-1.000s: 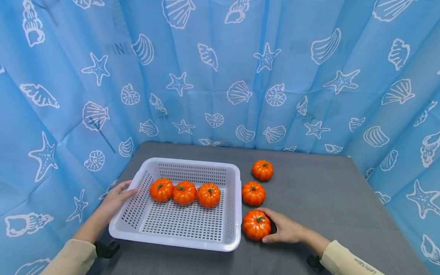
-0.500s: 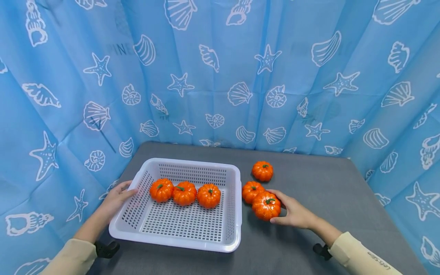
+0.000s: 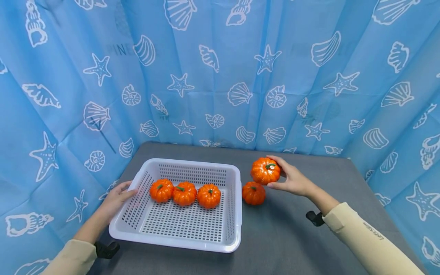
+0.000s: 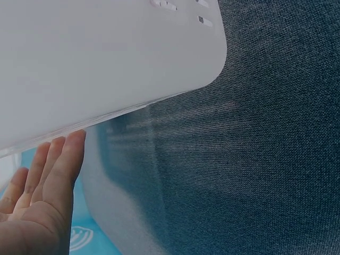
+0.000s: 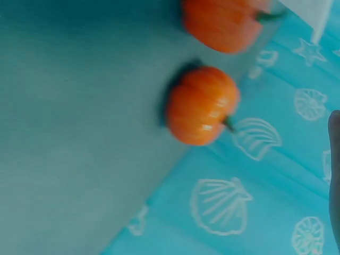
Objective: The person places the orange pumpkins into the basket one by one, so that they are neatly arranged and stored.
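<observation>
In the head view, my right hand (image 3: pixel 292 176) grips an orange pumpkin (image 3: pixel 265 170) with a green stem, raised above the table. Just below it sits another orange pumpkin (image 3: pixel 253 193), close to the basket's right side. A third loose pumpkin is hidden behind the raised one there; the right wrist view shows two pumpkins on the table, the fuller one (image 5: pixel 202 106) in the middle. My left hand (image 3: pixel 118 198) holds the left rim of a white perforated basket (image 3: pixel 175 244), thumb over the edge. Left fingers (image 4: pixel 64 164) touch its outer side. Three pumpkins (image 3: pixel 185 193) lie in a row inside the basket.
A grey cloth-covered table (image 3: pixel 309 183) bears everything. Blue curtain (image 3: pixel 220 76) printed with white shells and starfish hangs behind and at both sides. The basket's walls stand between its pumpkins and the loose ones.
My right hand has lifted the nearest pumpkin off the table and carried it away from me, past the middle loose pumpkin to over the farthest one. The left hand and basket stay put.
</observation>
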Demonstrator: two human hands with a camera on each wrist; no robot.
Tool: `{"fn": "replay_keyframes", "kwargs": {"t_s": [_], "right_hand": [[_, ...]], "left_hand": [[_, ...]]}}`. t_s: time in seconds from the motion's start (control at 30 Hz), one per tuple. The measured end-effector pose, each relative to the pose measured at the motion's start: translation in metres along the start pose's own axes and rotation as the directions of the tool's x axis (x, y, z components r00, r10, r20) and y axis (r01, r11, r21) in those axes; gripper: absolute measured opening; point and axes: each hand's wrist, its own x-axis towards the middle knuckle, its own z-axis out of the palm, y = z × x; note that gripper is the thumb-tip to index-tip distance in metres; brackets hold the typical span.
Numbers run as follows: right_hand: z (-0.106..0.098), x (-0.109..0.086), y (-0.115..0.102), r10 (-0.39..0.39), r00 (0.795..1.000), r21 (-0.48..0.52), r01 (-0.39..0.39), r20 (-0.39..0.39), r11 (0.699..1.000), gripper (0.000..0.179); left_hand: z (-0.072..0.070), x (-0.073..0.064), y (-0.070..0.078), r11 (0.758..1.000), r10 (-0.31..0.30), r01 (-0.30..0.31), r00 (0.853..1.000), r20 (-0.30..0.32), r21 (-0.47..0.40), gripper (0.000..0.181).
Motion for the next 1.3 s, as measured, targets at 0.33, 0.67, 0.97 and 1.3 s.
{"fn": "replay_keyframes", "kwargs": {"t_s": [0.33, 0.67, 0.97, 1.3], "right_hand": [[0.015, 0.066, -0.033, -0.041, 0.997, 0.059, 0.037, 0.066, 0.998, 0.079], [0.059, 0.124, -0.069, -0.084, 0.983, 0.102, 0.068, 0.161, 0.992, 0.077], [0.114, 0.164, -0.102, -0.169, 0.950, 0.206, 0.117, 0.261, 0.972, 0.077], [0.181, 0.177, -0.118, -0.096, 0.882, 0.069, 0.072, 0.461, 0.995, 0.079]], "left_hand": [[0.001, -0.001, 0.001, 1.000, -0.005, 0.005, 1.000, -0.009, 0.005, 0.075], [0.002, -0.003, 0.002, 1.000, -0.016, 0.016, 1.000, -0.026, 0.021, 0.077], [0.001, 0.000, 0.002, 1.000, -0.012, 0.012, 0.999, -0.031, 0.011, 0.075], [0.001, 0.000, 0.001, 1.000, -0.020, 0.019, 1.000, -0.023, -0.013, 0.077]]}}
